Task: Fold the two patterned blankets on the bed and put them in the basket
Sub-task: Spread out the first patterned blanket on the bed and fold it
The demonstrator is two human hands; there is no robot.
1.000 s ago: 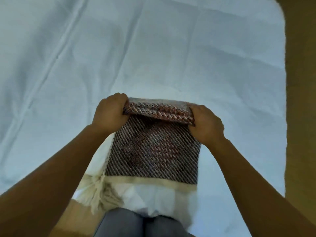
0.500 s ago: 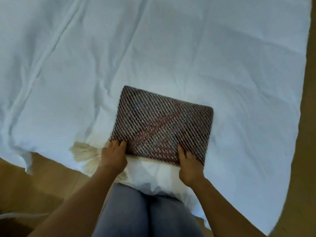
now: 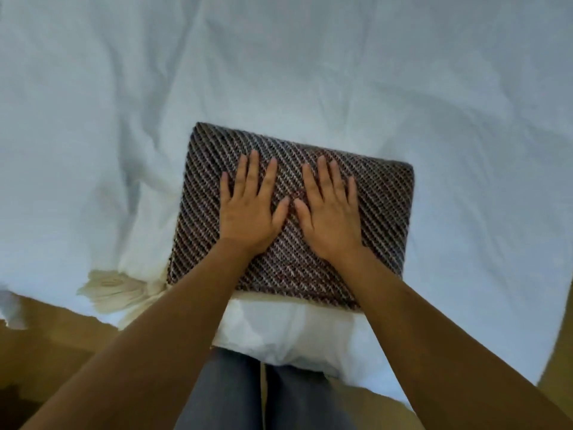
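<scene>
We see the patterned blanket (image 3: 387,212) folded into a compact rectangle and lying flat on the bed (image 3: 465,103), close to the bed's near edge. Its weave shows dark and light diagonal stripes with reddish tones toward the middle. The rectangle sits slightly rotated, its far left corner higher in the view than its far right corner.

We see both hands resting on top of the blanket, palms down. The left hand (image 3: 251,209) lies left of centre; the right hand (image 3: 330,212) lies right of centre. The two thumbs point toward each other and nearly meet. For each hand the grip is wide: fingers are extended and spread flat on the fabric, holding nothing.

A cream fringe (image 3: 114,288) protrudes at the blanket's near left corner and spills over the edge of the bed. A pale strip of fabric runs along the blanket's near edge, under the forearms; we cannot tell whether it belongs to the blanket.

The white sheet covering the bed is creased, with long wrinkles running toward the far left. Below the bed's edge we see the person's legs in grey trousers (image 3: 257,398), and a brown floor (image 3: 46,352) to either side.
</scene>
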